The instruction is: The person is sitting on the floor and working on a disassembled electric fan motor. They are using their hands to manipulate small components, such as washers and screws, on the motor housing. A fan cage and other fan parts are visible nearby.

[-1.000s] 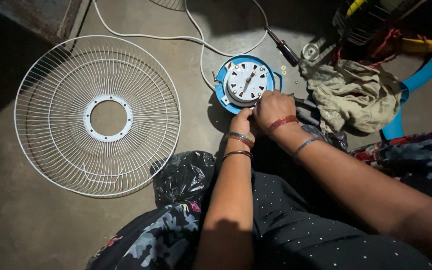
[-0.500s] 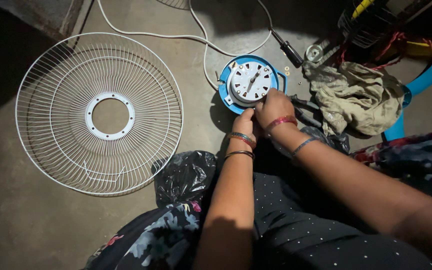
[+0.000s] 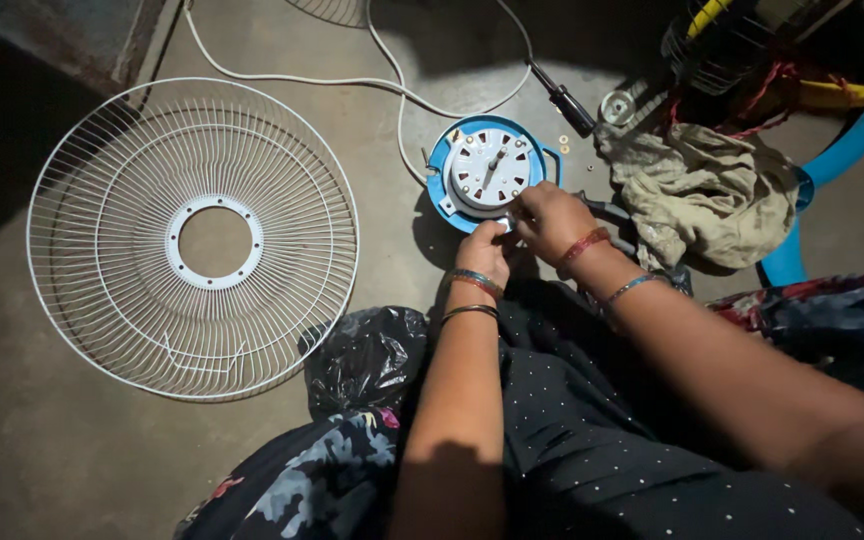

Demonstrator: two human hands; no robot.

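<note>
A round fan motor unit (image 3: 490, 168), white in a blue housing with a short shaft at its middle, lies on the concrete floor in front of me. My left hand (image 3: 485, 252) rests at its near edge, fingers curled against the housing. My right hand (image 3: 550, 218) sits just beside it, fingers pinched at the motor's lower right rim; whatever is between them is hidden. Both wrists wear bangles.
A white wire fan guard (image 3: 192, 238) lies flat to the left. A white cable (image 3: 352, 80) runs across the floor to the motor. A crumpled rag (image 3: 712, 195), a screwdriver (image 3: 564, 100), small washers, a black plastic bag (image 3: 367, 355) and a blue hoop (image 3: 822, 175) surround it.
Both hands stay at the motor's near edge with only small finger shifts. The view has drifted slightly.
</note>
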